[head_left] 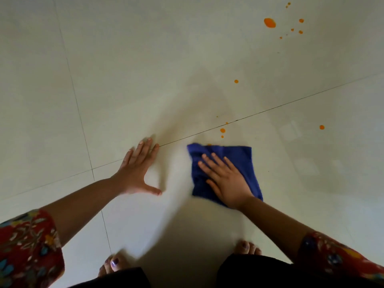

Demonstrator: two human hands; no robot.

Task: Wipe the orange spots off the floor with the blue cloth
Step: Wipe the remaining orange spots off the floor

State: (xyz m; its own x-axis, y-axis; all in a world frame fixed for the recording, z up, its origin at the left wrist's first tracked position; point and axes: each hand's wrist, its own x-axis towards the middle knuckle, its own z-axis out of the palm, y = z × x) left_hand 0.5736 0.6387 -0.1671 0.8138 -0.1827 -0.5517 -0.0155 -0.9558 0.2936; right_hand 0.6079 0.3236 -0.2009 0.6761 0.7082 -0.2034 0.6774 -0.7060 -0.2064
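Pressure explains the pose: the right hand (225,179) lies flat on the blue cloth (239,156), fingers straight and spread, its grip open and curled round nothing, so the palm can push it across the floor (124,80). The left hand (137,171), grip likewise open and empty, is planted on the floor, likely as a brace. The blue cloth sits just short of the nearest orange spots (222,130); more lie well beyond. No brand or writing shows.

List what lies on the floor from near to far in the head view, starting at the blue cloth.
blue cloth pressed flat by the right hand → small orange spots beside the tile joint → lone orange spot → big orange blot with droplets scattered around it
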